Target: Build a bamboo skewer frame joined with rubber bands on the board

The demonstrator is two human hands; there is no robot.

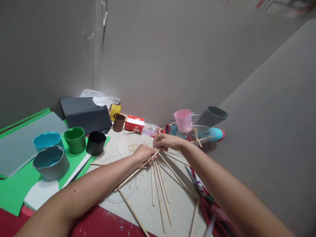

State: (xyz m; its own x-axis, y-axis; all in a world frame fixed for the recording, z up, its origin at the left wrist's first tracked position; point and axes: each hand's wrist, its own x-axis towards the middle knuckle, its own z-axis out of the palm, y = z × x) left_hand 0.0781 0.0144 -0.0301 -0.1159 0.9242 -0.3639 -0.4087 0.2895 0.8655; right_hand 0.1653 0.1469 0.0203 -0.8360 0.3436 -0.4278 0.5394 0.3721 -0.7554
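Both hands meet over the middle of the white table top, at the joint of a frame of thin wooden sticks. My left hand point(145, 155) is closed round a wooden stick point(134, 172) close to that joint. Pressed together just above it are the fingers of my right hand point(166, 141); what they pinch is hidden. Another stick point(176, 174) slopes from the joint towards the lower right, where it meets a further stick point(194, 219). Several loose sticks point(159, 194) lie fanned out below the hands. Rubber bands point(133, 147) rest on a clear round lid point(120, 144) beside my left hand.
On the left stand blue point(46, 141), grey point(51, 164), green point(74, 141) and black point(96, 143) paper cups on green sheets point(14, 194). Behind are a brown cup point(118, 123) and red box point(134, 124). Right: a pink cup point(183, 120), scissors point(191, 174), walls.
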